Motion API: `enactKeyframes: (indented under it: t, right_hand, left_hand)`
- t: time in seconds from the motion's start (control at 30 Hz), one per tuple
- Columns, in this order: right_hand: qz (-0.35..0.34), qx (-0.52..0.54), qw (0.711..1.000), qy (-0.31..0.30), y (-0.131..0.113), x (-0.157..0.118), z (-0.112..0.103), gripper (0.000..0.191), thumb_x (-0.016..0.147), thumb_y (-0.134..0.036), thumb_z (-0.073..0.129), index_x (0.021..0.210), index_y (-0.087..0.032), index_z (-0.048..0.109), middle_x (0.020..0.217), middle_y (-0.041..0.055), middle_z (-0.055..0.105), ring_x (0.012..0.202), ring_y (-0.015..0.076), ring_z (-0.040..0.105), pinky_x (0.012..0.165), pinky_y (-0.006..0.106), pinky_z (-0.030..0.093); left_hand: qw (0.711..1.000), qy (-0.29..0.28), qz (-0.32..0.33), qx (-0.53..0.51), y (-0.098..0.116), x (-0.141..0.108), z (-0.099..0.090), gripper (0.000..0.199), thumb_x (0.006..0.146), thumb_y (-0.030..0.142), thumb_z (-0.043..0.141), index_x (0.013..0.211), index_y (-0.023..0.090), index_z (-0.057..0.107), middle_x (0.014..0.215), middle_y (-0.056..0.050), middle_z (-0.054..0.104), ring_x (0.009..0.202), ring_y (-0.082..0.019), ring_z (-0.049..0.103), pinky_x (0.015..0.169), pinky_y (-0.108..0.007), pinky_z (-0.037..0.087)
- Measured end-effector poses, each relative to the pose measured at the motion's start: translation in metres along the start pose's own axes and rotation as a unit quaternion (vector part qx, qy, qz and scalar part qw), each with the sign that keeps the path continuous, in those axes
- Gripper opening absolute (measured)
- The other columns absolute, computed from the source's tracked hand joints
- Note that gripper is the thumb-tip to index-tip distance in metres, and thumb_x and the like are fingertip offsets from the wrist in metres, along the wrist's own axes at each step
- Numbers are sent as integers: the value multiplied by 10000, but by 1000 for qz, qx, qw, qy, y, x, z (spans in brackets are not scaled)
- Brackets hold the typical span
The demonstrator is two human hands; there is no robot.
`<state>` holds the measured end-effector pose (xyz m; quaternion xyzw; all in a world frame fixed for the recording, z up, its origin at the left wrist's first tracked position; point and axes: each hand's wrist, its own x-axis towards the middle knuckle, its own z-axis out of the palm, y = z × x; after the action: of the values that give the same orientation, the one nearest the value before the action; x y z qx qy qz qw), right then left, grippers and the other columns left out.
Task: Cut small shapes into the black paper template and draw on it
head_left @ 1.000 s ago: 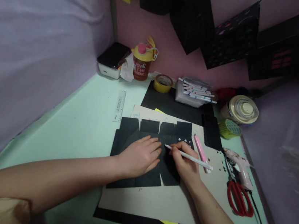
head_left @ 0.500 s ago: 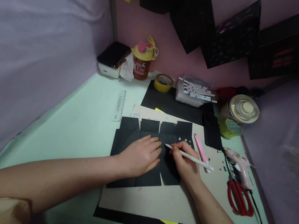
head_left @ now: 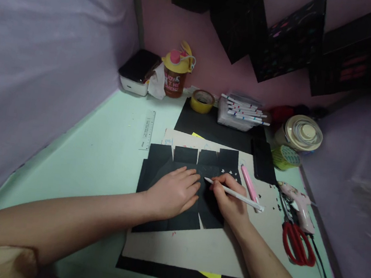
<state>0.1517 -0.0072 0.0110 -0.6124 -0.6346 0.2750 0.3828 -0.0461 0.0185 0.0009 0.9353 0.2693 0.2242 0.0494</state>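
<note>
My left hand [head_left: 174, 192] lies flat on a black paper [head_left: 156, 176] with cut tabs along its top edge, fingers stretched out and holding nothing. Just to its right, my right hand [head_left: 230, 199] grips a white pen [head_left: 239, 196], whose tip points left at the black surface. Small white star shapes [head_left: 230, 172] show above my right hand. The paper rests on a pale board [head_left: 187, 251]. A pink cutter [head_left: 250, 183] lies on the board, right of my right hand.
Red-handled scissors [head_left: 298, 245] and a pink glue gun [head_left: 300, 204] lie at the right. Behind are yellow tape [head_left: 202, 101], a box of markers [head_left: 241, 114], a lidded cup [head_left: 175, 76] and green tape [head_left: 286, 157]. A clear ruler [head_left: 147, 130] is left of the board.
The whole view has shifted slightly. Both hands keep nearly the same places, with the pen still in my right hand.
</note>
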Motion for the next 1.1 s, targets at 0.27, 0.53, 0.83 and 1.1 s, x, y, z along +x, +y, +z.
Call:
enactKeyframes:
  t: [0.27, 0.53, 0.83, 1.1]
  right_hand:
    - [4, 4, 1000, 6, 1, -1, -1, 155, 792, -182, 499, 643, -204, 534, 605, -25, 577, 542, 119, 501, 516, 229, 368]
    - [10, -2, 1000, 13, 2, -1, -2, 156, 782, -182, 503, 628, -204, 515, 585, -27, 562, 536, 123, 495, 511, 230, 370]
    - [-9, -2, 1000, -3, 5, -3, -2, 155, 814, -217, 528, 669, -198, 579, 639, -8, 624, 563, 129, 549, 541, 233, 407]
    - [-20, -2, 1000, -17, 3, -3, -1, 169, 830, -229, 521, 669, -202, 567, 627, -12, 606, 567, 129, 543, 537, 234, 400]
  left_hand:
    - [1000, 1, 4, 0, -1, 0, 0, 269, 915, 253, 505, 1079, 90, 641, 1171, -144, 644, 1153, -277, 577, 1021, -458, 450]
    - [1000, -2, 1, 3, 0, 0, 0, 274, 921, 263, 502, 1084, 91, 640, 1173, -131, 646, 1149, -277, 578, 1023, -453, 448]
    - [1000, -3, 0, -4, 0, 0, 0, 268, 919, 254, 504, 1083, 89, 635, 1181, -149, 639, 1163, -278, 571, 1032, -460, 436]
    - [1000, -4, -3, -9, -1, 0, 1, 274, 929, 261, 485, 1105, 108, 630, 1196, -143, 638, 1176, -264, 567, 1028, -467, 441]
